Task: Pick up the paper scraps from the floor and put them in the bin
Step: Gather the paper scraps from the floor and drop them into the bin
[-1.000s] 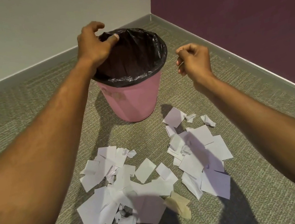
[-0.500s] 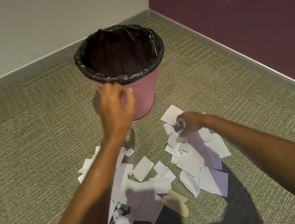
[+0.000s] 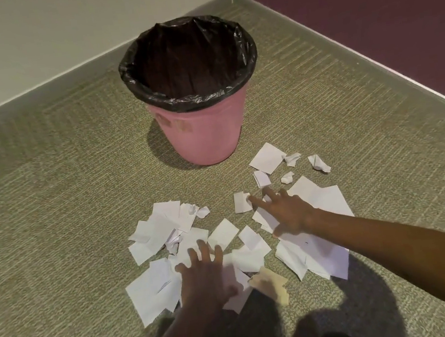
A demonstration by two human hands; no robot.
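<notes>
Both hands have come down from the round pink plastic bin with the black liner [image 3: 203, 139], which now stands beyond them. The left grip [image 3: 205, 278] lies with fingers spread on the near heap of torn white paper scraps [image 3: 152, 289]. The right grip [image 3: 287, 213] is splayed over the heap to its side, with a fingertip on a small white scrap [image 3: 241, 202] just ahead. Neither has closed on anything yet. I judge a fresh gathering pass is starting, with most scraps left on the olive carpet floor [image 3: 53, 217].
</notes>
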